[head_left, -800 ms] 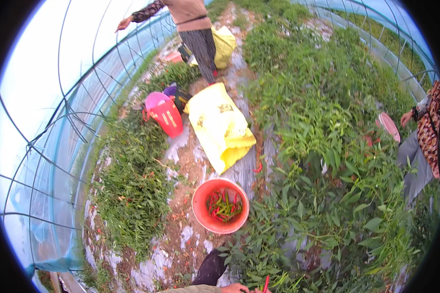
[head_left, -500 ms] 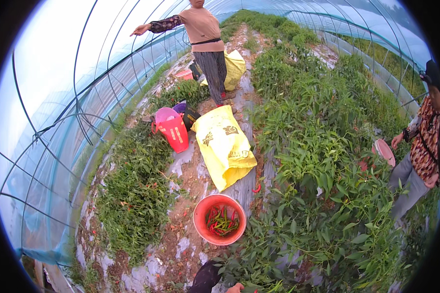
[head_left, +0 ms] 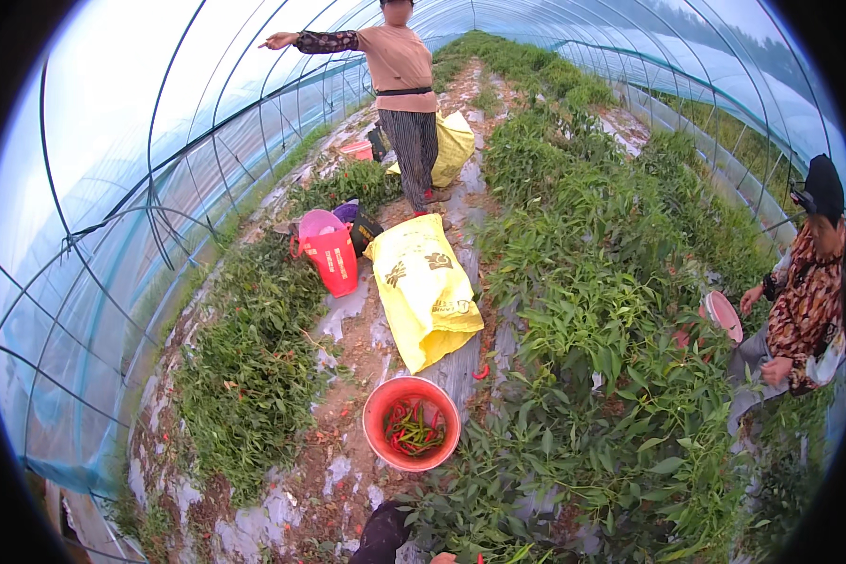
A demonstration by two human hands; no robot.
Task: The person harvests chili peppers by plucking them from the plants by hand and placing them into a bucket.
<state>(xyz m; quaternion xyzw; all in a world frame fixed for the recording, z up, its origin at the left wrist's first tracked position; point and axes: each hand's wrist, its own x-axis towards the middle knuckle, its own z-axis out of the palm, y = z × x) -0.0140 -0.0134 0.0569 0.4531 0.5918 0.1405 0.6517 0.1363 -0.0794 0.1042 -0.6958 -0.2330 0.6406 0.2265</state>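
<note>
- Head view: at the lower edge we see only a sliver of our wearer's left hand (head_left: 444, 559); its fingers are cut off, so we cannot tell whether they are spread, pressed together or pinching anything.
- The right hand is out of view; we cannot tell its state.
- We note a red chili pepper (head_left: 480, 558) at the same edge, just right of the left hand; we cannot tell whether it is held.
- A dark trouser leg (head_left: 381, 533) shows left of the hand.
- Beyond the leg, an orange-red bucket (head_left: 411, 389) stands upright on the ground, with red and green chili peppers (head_left: 415, 430) lying loose inside.
- We record a yellow woven sack (head_left: 425, 291) lying flat just beyond the bucket, its mouth toward us; a single red pepper (head_left: 481, 373) lies near that mouth.
- Left of the sack, we see a tilted pink-red tote (head_left: 332, 263) beside the plants.
- Leafy pepper plants (head_left: 592, 376) fill the right side.
- Farther up the row, a co-worker (head_left: 399, 70) stands with one arm stretched leftward.
- At right, we observe another co-worker (head_left: 799, 291), one hand near a tilted pink bucket (head_left: 722, 317).
</note>
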